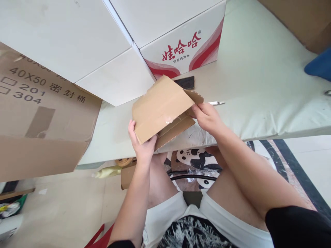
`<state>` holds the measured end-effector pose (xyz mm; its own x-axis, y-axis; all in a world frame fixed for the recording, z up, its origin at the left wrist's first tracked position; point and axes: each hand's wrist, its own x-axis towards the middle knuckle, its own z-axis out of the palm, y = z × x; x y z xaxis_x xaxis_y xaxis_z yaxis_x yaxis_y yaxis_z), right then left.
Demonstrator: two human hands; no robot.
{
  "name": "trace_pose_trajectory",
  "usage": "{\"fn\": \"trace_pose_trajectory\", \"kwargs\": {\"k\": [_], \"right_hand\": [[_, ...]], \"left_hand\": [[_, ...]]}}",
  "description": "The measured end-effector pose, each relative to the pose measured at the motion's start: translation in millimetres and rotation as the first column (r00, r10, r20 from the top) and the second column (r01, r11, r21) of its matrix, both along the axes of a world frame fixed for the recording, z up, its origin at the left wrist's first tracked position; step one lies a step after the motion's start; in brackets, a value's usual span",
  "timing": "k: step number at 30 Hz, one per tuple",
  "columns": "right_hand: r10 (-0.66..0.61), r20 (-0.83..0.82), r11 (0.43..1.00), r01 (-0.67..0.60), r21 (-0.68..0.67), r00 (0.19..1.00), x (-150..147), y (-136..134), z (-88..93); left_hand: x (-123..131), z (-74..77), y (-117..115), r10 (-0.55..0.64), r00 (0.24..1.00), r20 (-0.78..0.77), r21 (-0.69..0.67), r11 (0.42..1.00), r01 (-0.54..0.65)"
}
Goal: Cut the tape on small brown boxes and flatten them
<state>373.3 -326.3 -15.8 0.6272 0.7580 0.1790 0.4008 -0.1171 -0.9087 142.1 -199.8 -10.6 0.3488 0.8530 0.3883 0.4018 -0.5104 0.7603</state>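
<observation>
Head view: the small cardboard box (157, 110) is located at the near edge of the table (253, 82), tilted, with its open end facing the right hand. Flaps stand apart at this end; whether the underside contacts the table cannot be determined.

The left hand (143, 144) grips the near left corner, fingers wrapped around the left side and thumb at the lower edge of the upper panel. The right hand (207, 117) pinches the cardboard at the right end, thumb and fingers closed on the edge beside the raised flap.

Behind the box, a dark phone (187, 82) lies flat, partly covered by it. A slim white tool (217, 103) lies just beyond the right hand; its type cannot be identified.

White cartons (181, 51) are stacked at the rear, one printed with red characters. A large brown carton (59, 120), marked 40X50, is positioned at the left. Another brown carton (305, 20) occupies the far right corner, with a blue object (320, 65) near it. Below table level, a pale yellow bottle (108, 172) lies to the left.
</observation>
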Motion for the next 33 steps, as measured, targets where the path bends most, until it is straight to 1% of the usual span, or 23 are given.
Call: {"fn": "trace_pose_trajectory", "kwargs": {"k": [2,4,6,9,11,12,13,14,15,17,18,19,21,23,25,26,27,28,29,30,31,32,33], "right_hand": [[-0.017,-0.013,0.999,0.016,-0.036,1.0,-3,2,0.9],[-0.001,-0.03,0.999,0.0,-0.049,1.0,-6,2,5.2],[0.009,-0.063,0.998,-0.013,-0.059,0.998,-9,1,10.3],[-0.014,-0.067,0.993,0.006,-0.119,0.998,-7,-1,13.8],[-0.028,-0.079,0.992,0.018,-0.126,0.996,-3,-2,12.6],[-0.033,-0.122,0.994,0.02,-0.106,0.992,-1,-2,11.2],[-0.029,-0.202,0.997,0.014,-0.077,0.979,1,-2,9.7],[-0.018,-0.318,0.999,0.004,-0.043,0.948,3,-1,8.2],[0.005,-0.453,1.0,-0.009,-0.008,0.892,5,-1,6.8],[0.057,-0.696,0.998,-0.032,0.048,0.716,8,0,4.4],[0.071,-0.772,0.997,-0.032,0.065,0.631,10,1,3.3],[0.079,-0.816,0.996,-0.021,0.081,0.573,12,2,2.3],[0.093,-0.847,0.991,0.036,0.131,0.523,17,2,0.7],[0.116,-0.86,0.971,0.127,0.204,0.497,23,1,-0.1],[0.101,-0.871,0.952,0.207,0.225,0.481,29,-1,0.4],[0.061,-0.869,0.953,0.23,0.197,0.492,32,-3,1.0],[0.009,-0.852,0.963,0.225,0.148,0.524,34,-5,1.9],[-0.038,-0.818,0.979,0.186,0.085,0.575,35,-7,2.8],[-0.062,-0.768,0.993,0.117,0.018,0.638,36,-9,3.9],[-0.059,-0.706,0.998,0.036,-0.048,0.705,36,-11,5.1],[-0.028,-0.638,0.994,-0.048,-0.102,0.77,35,-13,6.6],[0.017,-0.568,0.983,-0.117,-0.14,0.823,34,-15,8.3],[0.065,-0.502,0.975,-0.162,-0.152,0.862,32,-17,10.6]], "left_hand": [[1,-1.6,3,0.026,1.0,0.014,0.056,0.998,-0.027],[3,-2.6,6,0.058,0.997,0.057,0.088,0.994,-0.063],[3,-3.1,10,0.046,0.998,0.052,0.123,0.991,-0.052],[-7,-2.8,12,-0.032,0.998,-0.058,0.187,0.981,0.042],[-21,-1.3,14,-0.124,0.982,-0.14,0.207,0.966,0.152],[-29,0.1,15,-0.181,0.967,-0.179,0.203,0.955,0.216],[-37,1.8,16,-0.238,0.946,-0.22,0.192,0.94,0.281],[-44,3.8,17,-0.286,0.921,-0.263,0.173,0.925,0.337],[-50,5.8,18,-0.323,0.895,-0.306,0.147,0.913,0.38],[-57,8.9,20,-0.363,0.855,-0.371,0.084,0.904,0.419],[-58,9.5,21,-0.38,0.84,-0.388,0.051,0.901,0.431],[-58,9.3,22,-0.4,0.826,-0.399,0.016,0.897,0.442],[-53,6.9,23,-0.446,0.796,-0.41,-0.041,0.88,0.472],[-49,3.0,25,-0.5,0.75,-0.432,-0.098,0.853,0.512],[-48,-0.4,27,-0.525,0.71,-0.469,-0.152,0.84,0.521],[-49,-1.4,27,-0.527,0.693,-0.492,-0.178,0.84,0.513],[-51,-1.9,27,-0.527,0.679,-0.512,-0.206,0.842,0.499],[-55,-2.1,27,-0.532,0.664,-0.525,-0.24,0.842,0.484],[-58,-2.0,27,-0.549,0.646,-0.53,-0.287,0.833,0.472],[-62,-2.2,27,-0.579,0.625,-0.523,-0.347,0.815,0.464],[-65,-2.9,27,-0.609,0.611,-0.506,-0.407,0.793,0.453],[-68,-4.3,28,-0.621,0.619,-0.481,-0.453,0.78,0.431],[-69,-6.5,29,-0.603,0.659,-0.45,-0.477,0.786,0.393]]}}
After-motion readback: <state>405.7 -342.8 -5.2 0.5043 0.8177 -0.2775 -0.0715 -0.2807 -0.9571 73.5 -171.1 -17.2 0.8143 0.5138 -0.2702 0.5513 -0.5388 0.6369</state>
